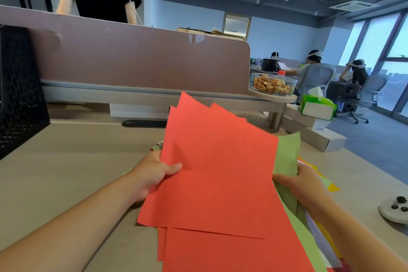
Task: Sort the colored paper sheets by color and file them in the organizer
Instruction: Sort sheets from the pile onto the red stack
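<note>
Desk [66, 172] partly behind red sheets [216, 172], fingers of left hand [152, 174] unseen.

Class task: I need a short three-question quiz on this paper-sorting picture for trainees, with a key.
1. True or false: the left hand grips the fanned red paper sheets.
2. Which sheet does the right hand pinch? A blue, B light green paper sheet, C black.
3. Fill in: the black mesh organizer stands at the far ____ side of the light wooden desk.
Key: 1 true; 2 B; 3 left.
</note>
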